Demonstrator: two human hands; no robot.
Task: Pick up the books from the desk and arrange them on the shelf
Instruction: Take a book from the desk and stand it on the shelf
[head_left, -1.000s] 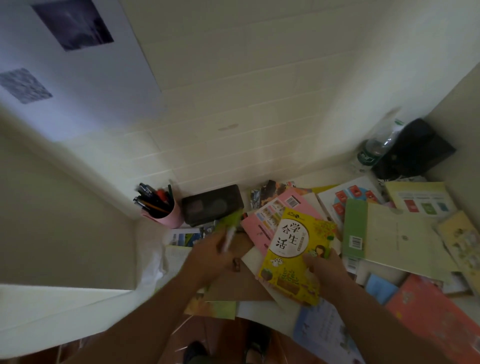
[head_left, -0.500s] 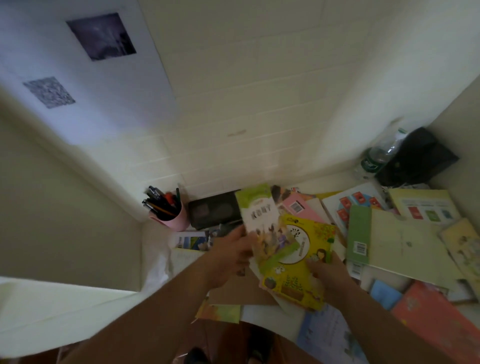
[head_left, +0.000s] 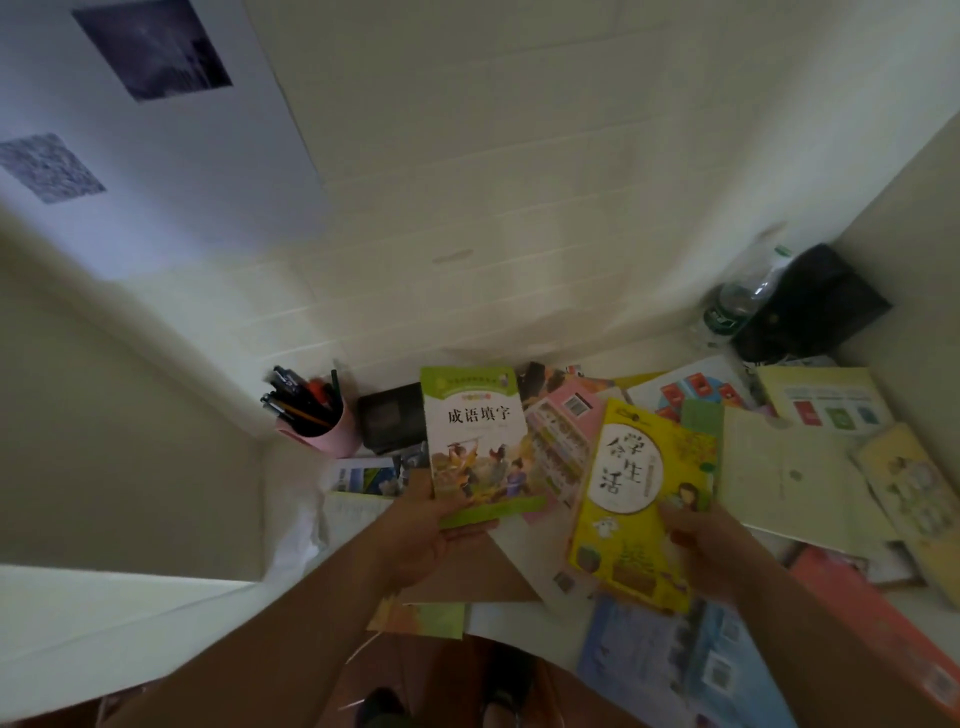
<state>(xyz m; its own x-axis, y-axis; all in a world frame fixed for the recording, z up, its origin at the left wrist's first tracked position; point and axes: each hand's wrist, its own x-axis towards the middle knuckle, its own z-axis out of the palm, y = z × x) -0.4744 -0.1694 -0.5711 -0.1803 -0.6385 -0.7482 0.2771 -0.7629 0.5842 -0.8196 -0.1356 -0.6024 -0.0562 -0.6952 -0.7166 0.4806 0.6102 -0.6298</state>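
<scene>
My left hand (head_left: 431, 540) grips the lower edge of a green-bordered book (head_left: 475, 441) with a cartoon cover, held upright above the desk. Beside it, my right hand (head_left: 711, 545) holds a yellow book (head_left: 631, 499) by its right edge, tilted over the pile. Under both lie several more books: a pink one (head_left: 563, 447), a pale green one (head_left: 795, 478), a red one (head_left: 872, 623) and a light blue one (head_left: 670, 670). No shelf is in view.
A pink pen cup (head_left: 319, 415) and a black box (head_left: 392, 418) stand at the back left of the desk. A plastic bottle (head_left: 740, 299) and a black bag (head_left: 815, 306) sit in the back right corner. White walls close in on both sides.
My left hand took the green-bordered book off the desk and raised it upright, cover toward me. The yellow book in my right hand shifted slightly right.
</scene>
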